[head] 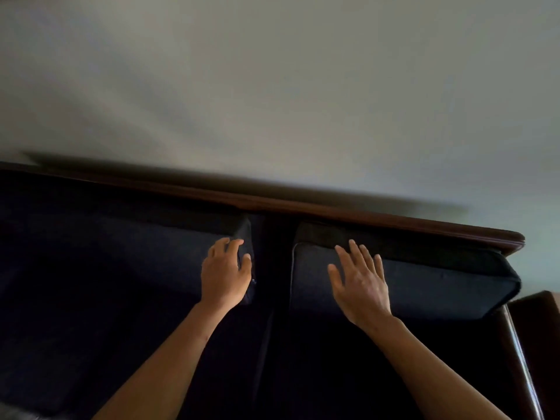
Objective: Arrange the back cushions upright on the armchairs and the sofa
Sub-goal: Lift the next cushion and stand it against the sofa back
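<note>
Two dark navy back cushions stand upright against the sofa's dark wooden back rail. My left hand curls around the upper right corner of the left cushion. A narrow gap separates the two cushions. My right hand lies flat with fingers spread on the front face of the right cushion, near its top left. The seat below is very dark and hard to make out.
A plain pale wall rises behind the sofa. The wooden armrest runs down the right edge. Something light grey shows at the bottom left corner.
</note>
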`<control>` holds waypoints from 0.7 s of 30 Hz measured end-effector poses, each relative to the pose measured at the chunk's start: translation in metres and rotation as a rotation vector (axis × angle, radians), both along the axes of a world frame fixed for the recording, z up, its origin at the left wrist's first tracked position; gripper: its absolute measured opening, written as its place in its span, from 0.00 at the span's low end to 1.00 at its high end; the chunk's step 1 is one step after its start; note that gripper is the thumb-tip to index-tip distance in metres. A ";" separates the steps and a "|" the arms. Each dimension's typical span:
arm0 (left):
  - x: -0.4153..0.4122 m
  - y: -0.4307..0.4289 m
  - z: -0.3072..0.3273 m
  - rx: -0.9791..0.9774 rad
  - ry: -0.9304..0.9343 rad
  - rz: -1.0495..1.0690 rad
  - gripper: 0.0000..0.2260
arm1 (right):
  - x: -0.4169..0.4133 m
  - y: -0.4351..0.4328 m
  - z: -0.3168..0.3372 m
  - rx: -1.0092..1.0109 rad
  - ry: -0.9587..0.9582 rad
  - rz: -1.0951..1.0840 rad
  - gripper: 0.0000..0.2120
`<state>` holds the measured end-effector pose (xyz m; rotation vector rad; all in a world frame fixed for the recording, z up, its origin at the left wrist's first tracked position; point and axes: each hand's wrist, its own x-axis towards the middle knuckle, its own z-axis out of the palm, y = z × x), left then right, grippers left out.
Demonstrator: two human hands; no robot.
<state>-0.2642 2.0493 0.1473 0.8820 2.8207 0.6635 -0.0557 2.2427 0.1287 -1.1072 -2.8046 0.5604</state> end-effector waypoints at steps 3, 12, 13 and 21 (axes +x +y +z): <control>-0.048 -0.048 0.001 0.008 -0.013 0.039 0.18 | -0.058 -0.048 0.002 -0.020 0.037 0.034 0.28; -0.245 -0.163 -0.021 0.079 -0.154 0.140 0.19 | -0.244 -0.152 -0.014 -0.194 0.080 -0.118 0.32; -0.267 -0.172 -0.024 0.091 -0.183 0.165 0.19 | -0.261 -0.156 -0.017 -0.203 0.063 -0.140 0.35; -0.391 -0.195 -0.056 0.158 -0.431 0.354 0.34 | -0.323 -0.169 -0.049 -0.374 0.196 -0.583 0.39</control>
